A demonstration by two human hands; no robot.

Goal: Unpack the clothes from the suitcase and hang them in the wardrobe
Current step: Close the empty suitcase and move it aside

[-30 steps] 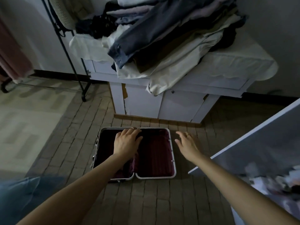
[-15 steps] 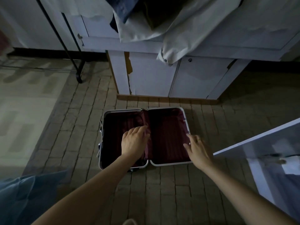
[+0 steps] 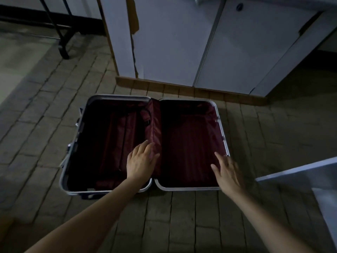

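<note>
The suitcase [image 3: 221, 128] lies open flat on the brick floor [image 3: 54, 110] just before the white cabinet [image 3: 173, 42], both red-lined halves showing no clothes, though the left half is too dark to be sure. The left hand [image 3: 141, 162] rests with straight fingers on the lining fold by the hinge near the front edge, and the right hand [image 3: 227, 171] hovers spread and empty over the right half's front right corner. Unpacking looks finished or nearly so; the next move is likely a feel through the dark left half, then hanging the clothes.
</note>
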